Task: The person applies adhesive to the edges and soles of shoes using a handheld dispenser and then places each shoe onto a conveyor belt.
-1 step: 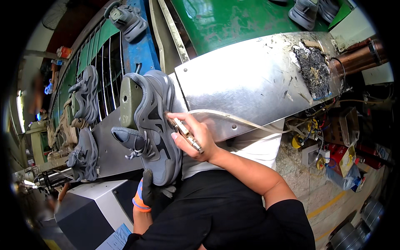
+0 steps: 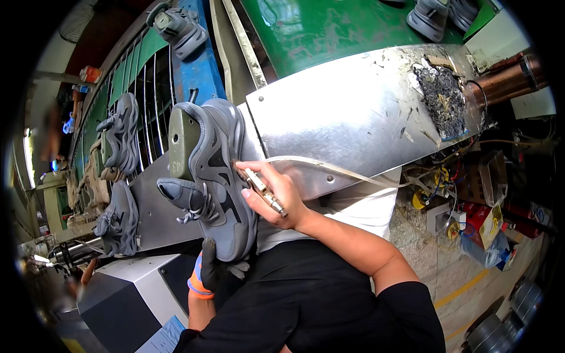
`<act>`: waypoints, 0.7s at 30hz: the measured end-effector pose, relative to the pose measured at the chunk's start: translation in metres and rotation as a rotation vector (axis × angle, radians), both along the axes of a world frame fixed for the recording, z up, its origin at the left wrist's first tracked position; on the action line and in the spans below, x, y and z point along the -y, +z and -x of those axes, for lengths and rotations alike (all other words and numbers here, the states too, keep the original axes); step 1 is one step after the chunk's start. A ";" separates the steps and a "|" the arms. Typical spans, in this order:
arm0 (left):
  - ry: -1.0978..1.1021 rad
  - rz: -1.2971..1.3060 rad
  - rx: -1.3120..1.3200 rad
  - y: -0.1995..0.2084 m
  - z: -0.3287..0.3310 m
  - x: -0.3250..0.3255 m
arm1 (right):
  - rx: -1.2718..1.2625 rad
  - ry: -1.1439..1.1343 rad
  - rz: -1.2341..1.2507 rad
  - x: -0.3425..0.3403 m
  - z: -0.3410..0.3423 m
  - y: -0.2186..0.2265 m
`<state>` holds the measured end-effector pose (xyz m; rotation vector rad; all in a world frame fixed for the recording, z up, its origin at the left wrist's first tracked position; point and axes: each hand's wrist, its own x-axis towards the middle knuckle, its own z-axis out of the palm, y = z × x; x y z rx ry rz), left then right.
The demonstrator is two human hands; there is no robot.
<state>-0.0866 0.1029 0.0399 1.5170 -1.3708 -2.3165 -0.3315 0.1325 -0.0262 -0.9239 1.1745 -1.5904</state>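
A grey lace-up sneaker (image 2: pixel 228 203) lies tilted on its side in front of me, its toe toward my body. An olive-green shoe last (image 2: pixel 179 147) fills its opening. My left hand (image 2: pixel 212 267), in a dark glove with an orange cuff, grips the toe from below; part of its fingers is hidden under the shoe. Bare, my right hand (image 2: pixel 281 199) is closed around a small metal pen-like tool (image 2: pixel 263 189) beside the sole edge. Whether the tool's tip touches the shoe, I cannot tell. A pale flexible hose (image 2: pixel 329 166) runs from near that hand toward the right.
Beneath the hose lies a metal plate (image 2: pixel 341 112) with a dark crusted patch (image 2: pixel 442 103) at its right end. More grey sneakers stand on the wire rack (image 2: pixel 154 106) at left and the green surface (image 2: pixel 329 35) behind. A grey-and-white machine housing (image 2: pixel 132 288) sits at lower left.
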 end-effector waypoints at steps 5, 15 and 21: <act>0.096 -0.106 -0.068 -0.011 0.014 -0.006 | 0.152 0.116 -0.037 -0.014 0.005 0.002; 0.049 -0.333 -0.221 -0.022 0.045 -0.009 | 0.248 0.157 -0.188 -0.087 0.023 0.009; -0.018 -0.449 -0.334 -0.029 0.077 -0.012 | 0.250 0.144 -0.262 -0.109 0.043 0.033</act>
